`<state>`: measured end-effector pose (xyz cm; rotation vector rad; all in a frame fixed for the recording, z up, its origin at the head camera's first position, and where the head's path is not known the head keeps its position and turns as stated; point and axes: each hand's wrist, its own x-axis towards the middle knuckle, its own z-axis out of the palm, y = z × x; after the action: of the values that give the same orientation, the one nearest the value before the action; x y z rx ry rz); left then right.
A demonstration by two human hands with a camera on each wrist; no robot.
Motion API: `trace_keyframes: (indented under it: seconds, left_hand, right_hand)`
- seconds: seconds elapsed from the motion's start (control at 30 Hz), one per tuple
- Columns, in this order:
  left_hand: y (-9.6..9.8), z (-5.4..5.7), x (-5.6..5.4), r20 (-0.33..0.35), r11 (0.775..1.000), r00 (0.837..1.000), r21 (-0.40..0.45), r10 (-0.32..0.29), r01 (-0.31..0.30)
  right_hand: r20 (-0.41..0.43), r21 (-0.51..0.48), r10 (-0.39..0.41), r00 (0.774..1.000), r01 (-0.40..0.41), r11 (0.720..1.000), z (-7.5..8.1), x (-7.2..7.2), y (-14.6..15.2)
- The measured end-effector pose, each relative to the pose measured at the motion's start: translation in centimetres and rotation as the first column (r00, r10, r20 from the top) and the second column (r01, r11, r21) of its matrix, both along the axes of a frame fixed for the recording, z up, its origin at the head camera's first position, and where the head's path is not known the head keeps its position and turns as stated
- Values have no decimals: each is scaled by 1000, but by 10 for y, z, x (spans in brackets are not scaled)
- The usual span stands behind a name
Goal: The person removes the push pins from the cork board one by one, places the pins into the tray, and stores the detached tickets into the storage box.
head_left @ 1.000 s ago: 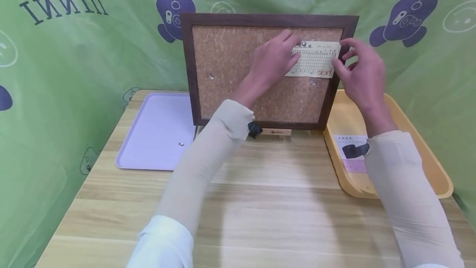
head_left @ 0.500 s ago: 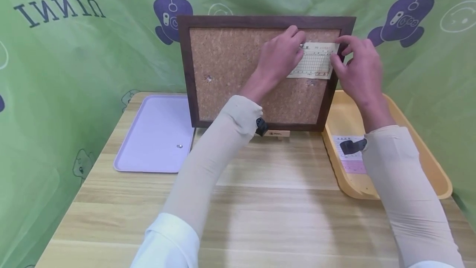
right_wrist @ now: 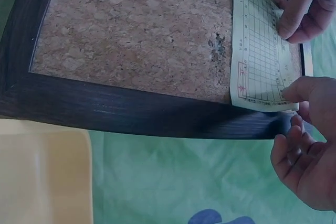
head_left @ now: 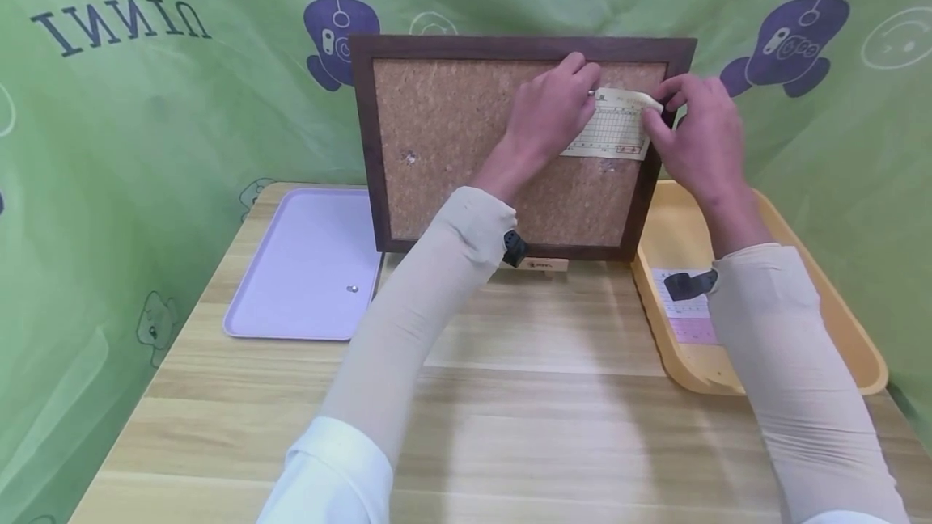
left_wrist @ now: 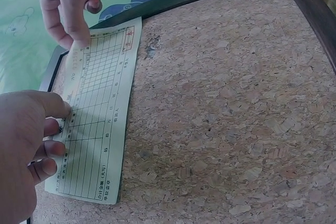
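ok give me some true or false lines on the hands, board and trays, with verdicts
1. The right hand pinches a corner of the paper slip. True.
2. The lilac tray stands to the right of the corkboard. False: the lilac tray is to the left of the corkboard.
3. A small metal piece lies on the lilac tray. True.
4. The yellow tray holds nothing. False: white-and-pink paper lies in the yellow tray.
5. The left hand rests on the tabletop. False: the left hand is up at the slip.
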<state>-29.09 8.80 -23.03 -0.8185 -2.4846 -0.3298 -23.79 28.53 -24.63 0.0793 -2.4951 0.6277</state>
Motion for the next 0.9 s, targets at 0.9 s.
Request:
trace_keyframes:
  seconds: [0.9]
  left_hand:
    - [5, 0, 1, -55, 998, 998, -63, 11, -14]
  right_hand:
    - [-8, -308, 54, 999, -53, 950, -1, 5, -1]
